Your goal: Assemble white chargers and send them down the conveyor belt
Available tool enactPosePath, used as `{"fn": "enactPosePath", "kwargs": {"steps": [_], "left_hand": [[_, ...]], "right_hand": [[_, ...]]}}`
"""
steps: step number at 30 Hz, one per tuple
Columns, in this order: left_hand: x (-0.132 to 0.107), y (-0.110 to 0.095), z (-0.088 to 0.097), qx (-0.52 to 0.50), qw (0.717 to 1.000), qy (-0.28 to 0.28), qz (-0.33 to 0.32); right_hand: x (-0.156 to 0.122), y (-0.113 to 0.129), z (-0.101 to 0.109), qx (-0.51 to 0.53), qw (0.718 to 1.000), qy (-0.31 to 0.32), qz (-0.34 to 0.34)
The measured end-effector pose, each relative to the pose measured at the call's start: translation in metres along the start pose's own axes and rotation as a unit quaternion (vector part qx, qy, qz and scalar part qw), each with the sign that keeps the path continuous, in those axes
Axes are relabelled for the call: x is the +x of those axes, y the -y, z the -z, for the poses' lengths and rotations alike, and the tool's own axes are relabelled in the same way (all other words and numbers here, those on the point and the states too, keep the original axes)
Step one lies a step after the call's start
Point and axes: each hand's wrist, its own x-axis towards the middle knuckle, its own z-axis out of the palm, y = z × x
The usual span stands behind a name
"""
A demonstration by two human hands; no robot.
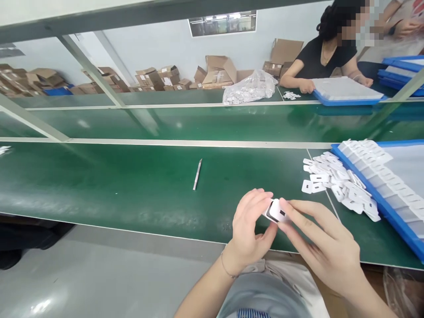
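My left hand [250, 229] and my right hand [323, 243] meet over the near edge of the green table [132, 190]. Together they pinch a small white plastic piece [276, 210] with a dark slot in it. The left fingers curl round its left side and the right fingertips press on its right side. A heap of similar white pieces [341, 185] lies on the table to the right of my hands. Beside the heap stands a blue tray [391, 212] with a row of white pieces along its rim.
A thin metal tool [197, 174] lies on the table left of my hands. Across the green belt a person in a black top [326, 55] works at another blue tray [344, 95]. A clear bag of white parts [250, 88] and cardboard boxes [218, 70] stand behind.
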Motion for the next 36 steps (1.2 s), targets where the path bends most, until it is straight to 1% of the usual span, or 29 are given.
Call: {"fn": "enactPosePath", "kwargs": {"steps": [3, 7, 9, 12, 15, 19, 21, 23, 25, 27, 28, 29, 30, 32, 34, 35, 36], "left_hand": [[-0.001, -0.001, 0.000, 0.005, 1.000, 0.017, -0.014], [0.003, 0.000, 0.001, 0.002, 1.000, 0.000, -0.004], [0.007, -0.001, 0.001, 0.010, 1.000, -0.002, -0.022], [0.013, -0.003, 0.001, 0.025, 0.998, -0.003, -0.056], [0.016, -0.006, 0.000, 0.041, 0.998, -0.003, -0.055], [0.013, -0.008, -0.002, 0.115, 0.990, 0.014, -0.086], [0.011, -0.009, -0.003, 0.144, 0.984, 0.015, -0.102], [0.010, -0.008, -0.003, 0.145, 0.984, 0.013, -0.102], [0.009, -0.007, -0.002, 0.118, 0.989, 0.009, -0.086], [0.010, -0.006, 0.000, 0.090, 0.993, 0.000, -0.070], [0.010, -0.006, 0.001, 0.083, 0.994, -0.005, -0.066], [0.010, -0.006, 0.002, 0.081, 0.994, -0.009, -0.067], [0.010, -0.006, 0.002, 0.082, 0.994, -0.011, -0.071], [0.009, -0.006, 0.003, 0.082, 0.994, -0.006, -0.078], [0.008, -0.006, 0.003, 0.077, 0.993, -0.001, -0.086], [0.007, -0.005, 0.003, 0.076, 0.993, 0.000, -0.090], [0.006, -0.005, 0.003, 0.076, 0.993, 0.000, -0.092]], "right_hand": [[0.000, 0.002, 0.006, -0.017, 1.000, 0.015, -0.006], [0.000, 0.007, 0.012, -0.010, 0.999, 0.051, -0.014], [-0.001, 0.007, 0.012, -0.001, 0.999, 0.038, -0.016], [-0.003, 0.005, 0.011, -0.014, 0.999, 0.015, -0.024], [-0.004, 0.003, 0.013, -0.024, 0.999, 0.028, -0.033], [-0.005, 0.003, 0.016, -0.014, 0.998, 0.048, -0.039], [-0.005, 0.004, 0.016, -0.006, 0.998, 0.050, -0.041], [-0.005, 0.003, 0.015, 0.001, 0.998, 0.043, -0.043], [-0.005, 0.001, 0.013, 0.022, 0.997, 0.042, -0.062], [-0.006, -0.003, 0.011, 0.082, 0.989, 0.055, -0.113], [-0.006, -0.005, 0.010, 0.131, 0.978, 0.062, -0.150], [-0.007, -0.008, 0.008, 0.190, 0.960, 0.073, -0.189], [-0.008, -0.011, 0.006, 0.255, 0.936, 0.088, -0.227], [-0.010, -0.015, 0.001, 0.379, 0.873, 0.117, -0.283], [-0.012, -0.017, -0.006, 0.474, 0.813, 0.139, -0.307], [-0.013, -0.017, -0.009, 0.506, 0.792, 0.138, -0.314], [-0.014, -0.017, -0.012, 0.528, 0.776, 0.129, -0.319]]}}
